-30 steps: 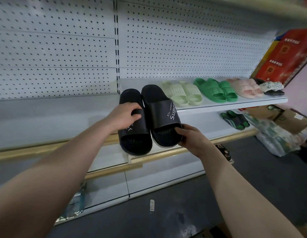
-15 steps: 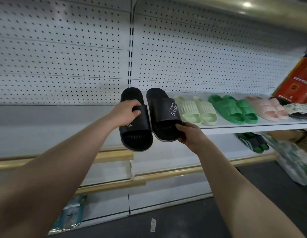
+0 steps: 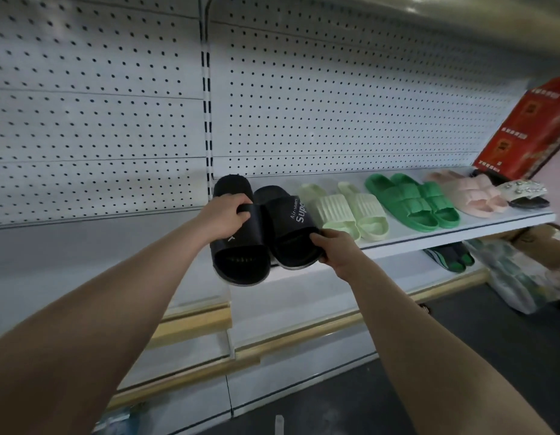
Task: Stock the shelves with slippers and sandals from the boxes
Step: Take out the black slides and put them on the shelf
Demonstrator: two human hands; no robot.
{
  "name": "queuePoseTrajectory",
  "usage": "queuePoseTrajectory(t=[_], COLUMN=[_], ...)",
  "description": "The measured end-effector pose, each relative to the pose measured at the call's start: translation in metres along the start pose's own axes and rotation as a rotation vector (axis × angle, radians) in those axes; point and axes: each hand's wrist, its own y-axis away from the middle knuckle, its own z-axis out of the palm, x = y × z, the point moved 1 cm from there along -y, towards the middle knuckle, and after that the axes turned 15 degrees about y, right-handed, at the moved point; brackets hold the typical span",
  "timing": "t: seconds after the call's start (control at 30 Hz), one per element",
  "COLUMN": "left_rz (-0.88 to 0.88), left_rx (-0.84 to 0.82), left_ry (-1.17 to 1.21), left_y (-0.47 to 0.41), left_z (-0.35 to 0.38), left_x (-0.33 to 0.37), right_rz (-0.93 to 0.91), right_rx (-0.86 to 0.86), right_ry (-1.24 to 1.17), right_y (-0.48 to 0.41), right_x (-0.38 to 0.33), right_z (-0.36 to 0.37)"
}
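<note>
The left hand (image 3: 223,215) has its fingers curled over the strap of the left black slipper (image 3: 241,262), gripping it from the slipper's nine o'clock side. The right hand (image 3: 338,251) pinches the toe end of the right black slipper (image 3: 291,221), thumb on top at the strap's open mouth and fingers tucked under the sole. The two slippers lie side by side and touching, heels toward twelve o'clock over the left end of the white shelf (image 3: 460,233), toes jutting past its front edge toward six; whether the soles sit flat on the shelf cannot be told. White lettering shows on the right slipper's strap. At three o'clock from them, in a row along the shelf, come a pale green pair (image 3: 344,211) just beside, then a bright green pair (image 3: 410,199), a pink pair (image 3: 470,193) and a jewelled sandal (image 3: 526,194). A red box (image 3: 532,133) stands at the shelf's far right end against the white pegboard (image 3: 335,105). Below the shelf, at four o'clock, lies a dark pair with green stripes (image 3: 451,257), near a plastic bag (image 3: 523,277) on the floor.
</note>
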Motion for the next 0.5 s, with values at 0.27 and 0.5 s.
queuePoseTrajectory(t=[0.27,0.5], left_rz=[0.032,0.096], left_rx=[-0.066,-0.115], left_ry=[-0.005,0.025], left_y=[-0.033,-0.043], left_z=[0.003,0.007], left_x=[-0.013,-0.013], right_rz=[0.037,0.079], right_rx=[0.168,0.196], right_ry=[0.092,0.191], right_y=[-0.024,-0.016], right_x=[-0.003,0.004], right_z=[0.006,0.008])
